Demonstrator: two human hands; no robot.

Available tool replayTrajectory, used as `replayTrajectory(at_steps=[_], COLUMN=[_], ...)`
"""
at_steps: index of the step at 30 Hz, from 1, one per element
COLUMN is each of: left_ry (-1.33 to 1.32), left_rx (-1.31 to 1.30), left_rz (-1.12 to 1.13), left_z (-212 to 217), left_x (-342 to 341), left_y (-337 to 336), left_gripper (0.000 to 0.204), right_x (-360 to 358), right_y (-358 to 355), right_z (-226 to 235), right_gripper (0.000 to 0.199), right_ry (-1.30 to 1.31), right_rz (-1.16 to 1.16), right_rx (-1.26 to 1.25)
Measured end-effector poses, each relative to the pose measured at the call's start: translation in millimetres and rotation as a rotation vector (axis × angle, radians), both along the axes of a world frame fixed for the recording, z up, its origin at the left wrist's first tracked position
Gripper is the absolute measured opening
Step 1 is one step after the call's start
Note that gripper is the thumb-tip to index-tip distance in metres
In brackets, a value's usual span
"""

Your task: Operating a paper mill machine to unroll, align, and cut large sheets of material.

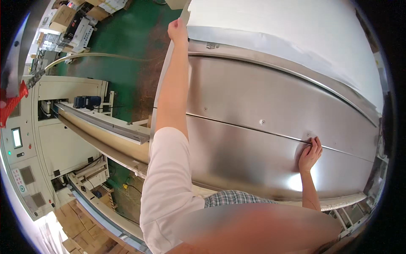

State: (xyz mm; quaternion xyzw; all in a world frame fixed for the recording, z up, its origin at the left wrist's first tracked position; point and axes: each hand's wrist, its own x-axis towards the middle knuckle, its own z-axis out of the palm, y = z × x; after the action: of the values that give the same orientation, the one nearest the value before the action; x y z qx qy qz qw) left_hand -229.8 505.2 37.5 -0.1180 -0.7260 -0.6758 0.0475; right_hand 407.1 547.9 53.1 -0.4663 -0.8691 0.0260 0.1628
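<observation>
My left arm reaches far forward, and my left hand (177,30) is closed at the left edge of a white sheet (270,17). What its fingers pinch, if anything, is hidden. The sheet lies across the far part of a machine, with a paler, loose-looking border (253,40) along its near side. My right hand (311,155) rests on the brushed metal panel (237,148), fingers bent and slightly apart, their tips at the seam between two panels. It holds nothing that I can see.
To the left stands a cream machine cabinet (67,146) with a small screen (17,138) and buttons. A long roller-like beam (105,135) runs from it toward the metal panels. Cardboard boxes (63,17) are stacked at the far left beside the green floor (127,34). A pale hose (89,54) crosses there.
</observation>
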Motion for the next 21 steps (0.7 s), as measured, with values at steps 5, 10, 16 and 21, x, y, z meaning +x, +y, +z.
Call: replayTrajectory(at_steps=[5,10,16,21], left_ry=[-0.11,0.051,0.059,-0.145], left_rx=[0.229,0.121,0.191,0.129], left_rz=[-0.081,-0.048,-0.073,-0.189], left_z=[-3.9,-5.5,-3.8,-2.2], left_x=[0.4,-7.0,-8.6,-8.6], left_y=[33.6,45.7,47.4,38.1], left_gripper=[0.024,0.025,0.024,0.021], right_x=[0.2,-1.0,-2.9,-1.4], right_y=[0.6,0.9,0.0,1.3], right_z=[-2.9,-4.0,1.0,-1.8], right_gripper=[0.036,0.036,0.035,0.035], right_ry=[-0.022,-0.029,-0.016,-0.025], right_rz=[-0.012,-0.024,-0.001,-0.03], right_rx=[-0.004,-0.016,-0.006,-0.019])
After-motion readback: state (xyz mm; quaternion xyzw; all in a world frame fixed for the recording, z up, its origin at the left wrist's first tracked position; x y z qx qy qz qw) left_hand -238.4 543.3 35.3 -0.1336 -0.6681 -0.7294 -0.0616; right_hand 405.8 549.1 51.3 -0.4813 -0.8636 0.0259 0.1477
